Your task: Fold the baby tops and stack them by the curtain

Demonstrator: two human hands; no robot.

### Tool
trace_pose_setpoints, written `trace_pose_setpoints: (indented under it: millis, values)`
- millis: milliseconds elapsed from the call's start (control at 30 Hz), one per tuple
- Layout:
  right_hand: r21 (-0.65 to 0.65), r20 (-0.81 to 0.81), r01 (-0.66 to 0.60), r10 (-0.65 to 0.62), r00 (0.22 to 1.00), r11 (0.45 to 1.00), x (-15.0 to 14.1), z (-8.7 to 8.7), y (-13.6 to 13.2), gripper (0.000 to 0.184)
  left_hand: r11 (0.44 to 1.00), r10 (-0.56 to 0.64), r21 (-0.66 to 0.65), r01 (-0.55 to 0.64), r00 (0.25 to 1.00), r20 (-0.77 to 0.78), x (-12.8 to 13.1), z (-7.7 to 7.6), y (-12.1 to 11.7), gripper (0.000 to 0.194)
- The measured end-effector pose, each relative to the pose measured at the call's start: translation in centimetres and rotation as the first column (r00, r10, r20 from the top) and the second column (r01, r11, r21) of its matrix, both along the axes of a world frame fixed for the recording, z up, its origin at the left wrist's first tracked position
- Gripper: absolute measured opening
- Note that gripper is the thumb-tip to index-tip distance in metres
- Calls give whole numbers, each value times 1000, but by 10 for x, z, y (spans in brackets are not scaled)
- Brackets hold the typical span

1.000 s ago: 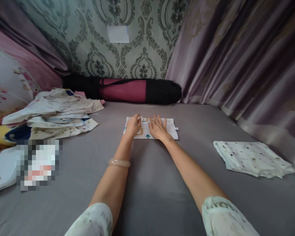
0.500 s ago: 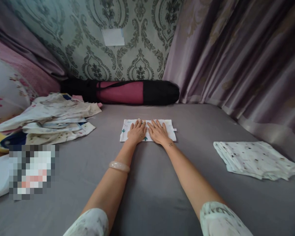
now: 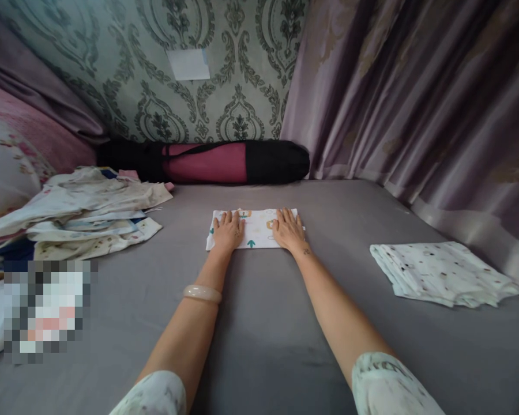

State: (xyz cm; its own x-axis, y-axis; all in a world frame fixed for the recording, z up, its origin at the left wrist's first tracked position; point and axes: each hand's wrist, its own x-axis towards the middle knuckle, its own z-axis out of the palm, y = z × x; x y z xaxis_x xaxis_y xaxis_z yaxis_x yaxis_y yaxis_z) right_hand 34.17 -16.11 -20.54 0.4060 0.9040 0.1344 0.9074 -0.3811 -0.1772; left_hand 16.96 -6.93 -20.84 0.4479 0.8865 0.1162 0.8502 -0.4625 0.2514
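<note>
A white folded cloth [image 3: 259, 233] with green and tan prints lies flat on the grey bed sheet [image 3: 259, 323], ahead of me in the middle. It looks like a folded garment, but its exact kind does not show. My left hand [image 3: 229, 230] rests palm down on its left part, fingers spread. On its right part lies my right hand [image 3: 289, 229], also flat with the fingers apart. Between the two hands the printed middle of the cloth is visible. A pale bangle [image 3: 202, 293] circles my left forearm.
To the left is a loose heap of clothes [image 3: 90, 199], with a blurred-out item [image 3: 54, 308] nearer me. Folded printed clothes [image 3: 441, 271] lie at the right. A long black and dark-pink bag [image 3: 203, 162] runs along the wall; curtains [image 3: 372, 86] hang at the right.
My hands have slid apart over the cloth, the left one leftward and the right one towards the right edge, baring more of its middle. The view has shifted slightly.
</note>
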Motion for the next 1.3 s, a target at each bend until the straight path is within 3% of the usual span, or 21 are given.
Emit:
trace_pose_setpoints:
  millis: [267,433,667,900,1067,1300]
  values:
    - [-8,-18,0,-1,1000,1000,0,4,0,57,1000,-15,20,14,1000,17,-2,1,2,54]
    - [22,16,79,-80,997,997,9,5,0,60,990,69,123,-72,997,33,-11,4,6,53]
    - [33,10,110,-110,994,993,12,-4,-3,59,996,68,65,-67,998,-10,-17,0,8,57]
    - [-21,-29,119,-119,992,993,10,2,-3,59,997,64,37,-64,998,-14,-15,-2,8,58]
    - [-99,4,61,-61,998,993,19,18,3,54,1000,7,11,-6,993,-120,-17,15,20,53]
    - [-313,-81,-44,20,997,949,55,53,26,35,992,-91,-120,47,916,-391,-12,51,63,37]
